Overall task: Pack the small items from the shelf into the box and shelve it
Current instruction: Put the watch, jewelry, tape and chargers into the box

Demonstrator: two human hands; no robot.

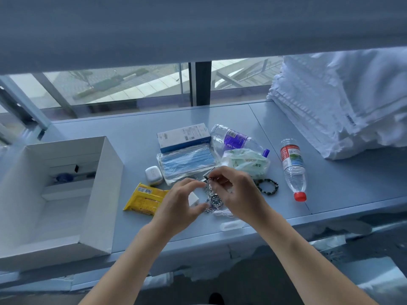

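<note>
Nearest on the pale shelf [286, 133], a small clear capsule-like thing [230, 226] lies by the front edge, just beyond it a thin white cable [223, 213]. Above these, the left hand [179, 202] hovers with fingers curled, thumb and fingertips close together beside a white cube-like item [193, 198]; whether it grips anything I cannot tell. The right hand [239, 190] pinches the metal band of a wristwatch [214, 200], whose dark dial hangs between the two hands. Left of them lies a yellow packet [143, 200]; right, a dark bead bracelet [267, 186]. At the far left stands the open white box [105, 194], with a few things already inside. Farther back sit a white earbud case [153, 174], a bag of blue masks [187, 162], a pale green pouch [248, 162] and a red-capped bottle [293, 168]. Beyond lie a blue carton [184, 136] and a purple-labelled bottle [236, 138]; folded white cloth [343, 102] is piled far right.
</note>
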